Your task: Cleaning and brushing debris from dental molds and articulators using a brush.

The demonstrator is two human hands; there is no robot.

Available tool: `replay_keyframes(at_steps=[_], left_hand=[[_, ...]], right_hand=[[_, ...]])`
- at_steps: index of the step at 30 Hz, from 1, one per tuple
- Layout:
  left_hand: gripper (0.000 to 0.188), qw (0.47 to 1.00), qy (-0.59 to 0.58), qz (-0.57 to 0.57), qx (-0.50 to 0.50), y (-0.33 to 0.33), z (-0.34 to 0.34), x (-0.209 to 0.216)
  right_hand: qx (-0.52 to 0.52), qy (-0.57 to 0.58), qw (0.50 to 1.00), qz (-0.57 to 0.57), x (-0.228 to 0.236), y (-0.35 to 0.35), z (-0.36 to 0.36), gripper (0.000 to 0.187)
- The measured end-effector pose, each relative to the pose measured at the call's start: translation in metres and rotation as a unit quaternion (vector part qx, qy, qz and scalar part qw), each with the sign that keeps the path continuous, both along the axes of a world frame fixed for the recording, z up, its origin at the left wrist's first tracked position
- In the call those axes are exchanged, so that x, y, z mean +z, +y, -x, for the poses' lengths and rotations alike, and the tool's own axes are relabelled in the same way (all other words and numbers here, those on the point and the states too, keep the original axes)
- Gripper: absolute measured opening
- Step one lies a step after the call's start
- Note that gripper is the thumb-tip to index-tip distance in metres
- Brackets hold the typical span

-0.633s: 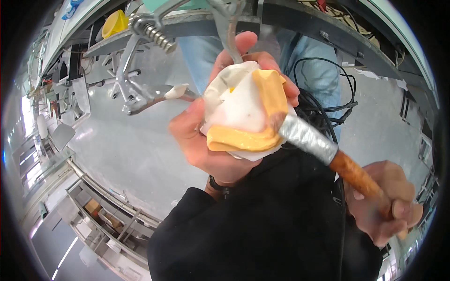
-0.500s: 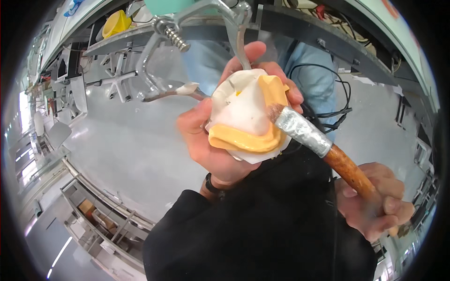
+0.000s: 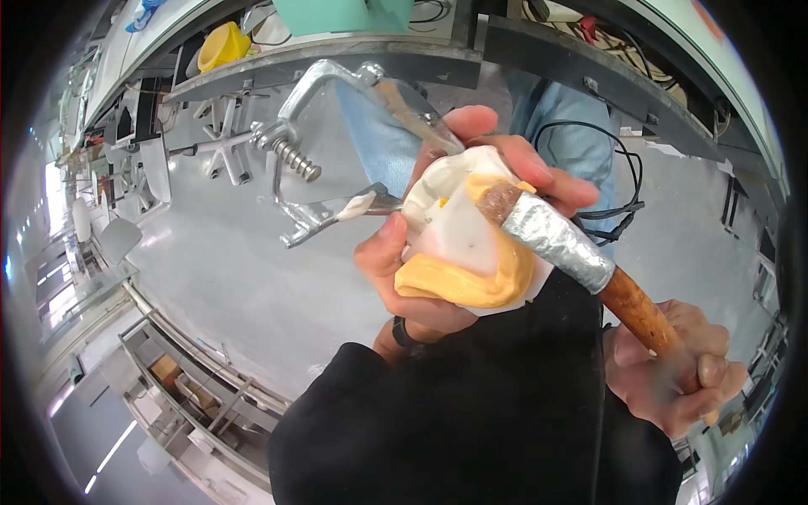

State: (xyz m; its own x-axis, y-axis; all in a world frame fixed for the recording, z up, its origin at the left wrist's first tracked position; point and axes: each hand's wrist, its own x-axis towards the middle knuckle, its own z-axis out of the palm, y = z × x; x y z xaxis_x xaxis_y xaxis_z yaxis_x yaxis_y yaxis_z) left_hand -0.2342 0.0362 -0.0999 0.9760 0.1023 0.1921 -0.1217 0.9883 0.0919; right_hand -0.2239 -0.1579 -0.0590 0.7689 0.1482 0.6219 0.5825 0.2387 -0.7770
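My left hand (image 3: 421, 313) is wrapped round a white plaster dental cast (image 3: 433, 181), fingers behind it and thumb at its left edge. A curved, glossy orange-yellow wax rim (image 3: 459, 286) lies along the cast. The cast is joined to a metal dental articulator (image 3: 318, 223), whose hinged frame with a spring screw (image 3: 295, 158) sticks out to the upper left. My right hand (image 3: 635, 379) is closed round the wooden handle of a brush (image 3: 560, 240) with a silvery metal collar. Its short brown bristles rest on or just over the rim's right arm, partly covering it.
A workbench edge (image 3: 404, 55) curves across the top, with a mint-green object (image 3: 337, 13) and a yellow container (image 3: 223, 46) on it. Black cables (image 3: 635, 181) hang at the right. A chair base (image 3: 223, 143) stands at the left, and a shelf unit (image 3: 181, 404) at the lower left.
My left hand has moved right and slightly down with the cast, and the articulator has tilted with it. The bristles now sit higher along the rim's right arm. My right hand has barely shifted.
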Motion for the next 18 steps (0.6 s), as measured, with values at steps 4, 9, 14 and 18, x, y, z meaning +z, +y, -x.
replay_keyframes(at_steps=[4,9,14,18], left_hand=[[0.064,0.999,0.032,-0.011,0.037,-0.001,-0.004,0.001],[0.061,0.999,-0.035,-0.027,-0.006,0.002,0.001,-0.001],[0.056,1.0,0.003,0.0,-0.008,-0.004,-0.002,-0.005],[0.055,1.0,0.005,0.018,0.014,-0.007,-0.007,-0.004]], right_hand=[[-0.03,-0.082,0.996,-0.007,-0.012,-0.021,-0.001,0.051],[-0.254,-0.308,0.862,0.314,-0.005,-0.021,-0.009,0.047],[-0.034,-0.031,0.992,0.12,0.009,-0.01,-0.004,0.038],[-0.009,0.033,0.988,0.148,0.029,-0.014,-0.001,0.031]])
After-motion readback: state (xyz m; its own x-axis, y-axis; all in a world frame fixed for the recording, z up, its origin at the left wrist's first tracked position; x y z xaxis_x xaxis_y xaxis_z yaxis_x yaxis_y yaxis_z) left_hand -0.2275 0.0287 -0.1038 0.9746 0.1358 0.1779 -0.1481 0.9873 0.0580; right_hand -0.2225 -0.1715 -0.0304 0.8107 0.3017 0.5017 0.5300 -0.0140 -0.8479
